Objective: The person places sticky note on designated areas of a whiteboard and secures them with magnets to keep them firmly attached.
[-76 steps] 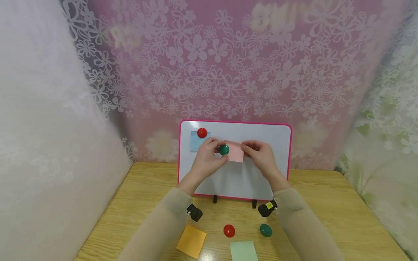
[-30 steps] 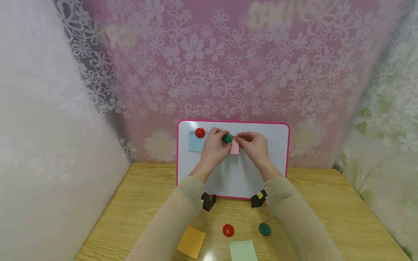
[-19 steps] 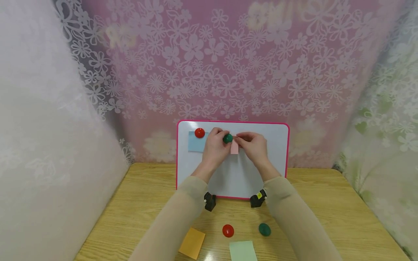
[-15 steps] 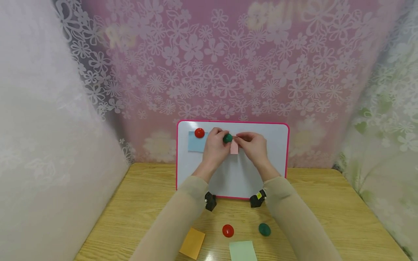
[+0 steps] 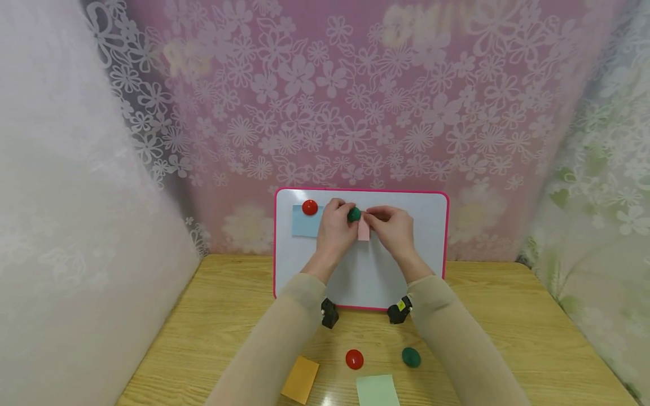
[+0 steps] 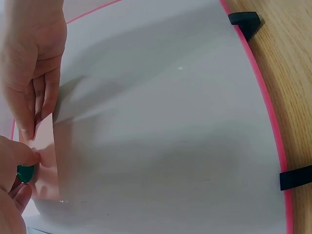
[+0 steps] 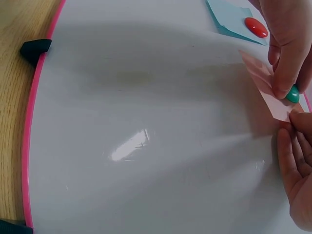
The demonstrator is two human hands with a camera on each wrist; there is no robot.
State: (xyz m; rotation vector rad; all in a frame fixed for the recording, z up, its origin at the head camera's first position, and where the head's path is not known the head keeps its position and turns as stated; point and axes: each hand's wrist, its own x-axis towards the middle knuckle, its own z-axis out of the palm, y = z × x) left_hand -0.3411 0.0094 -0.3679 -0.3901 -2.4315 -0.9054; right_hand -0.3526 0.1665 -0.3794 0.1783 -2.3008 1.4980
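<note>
My left hand (image 5: 336, 228) pinches a round green magnet (image 5: 354, 214) between thumb and fingers, over the upper part of a pink sticky note (image 5: 364, 230). My right hand (image 5: 393, 228) pinches the same note near its right upper edge. Both hands are at the whiteboard (image 5: 365, 276), in its upper middle. In the right wrist view the pink note (image 7: 263, 83) is bent and stands partly off the board, with the green magnet (image 7: 293, 94) at its top. To the left a blue sticky note (image 5: 304, 223) hangs under a red magnet (image 5: 310, 207).
The pink-framed board stands on black feet (image 6: 295, 178) on a wooden table (image 5: 228, 316). On the table in front lie a red magnet (image 5: 354, 359), a green magnet (image 5: 411, 357), an orange sticky note (image 5: 301, 379) and a pale green one (image 5: 378, 390).
Both hands have moved up the board and closer together, bringing the green magnet and pink note higher. In the last half second they have hardly moved.
</note>
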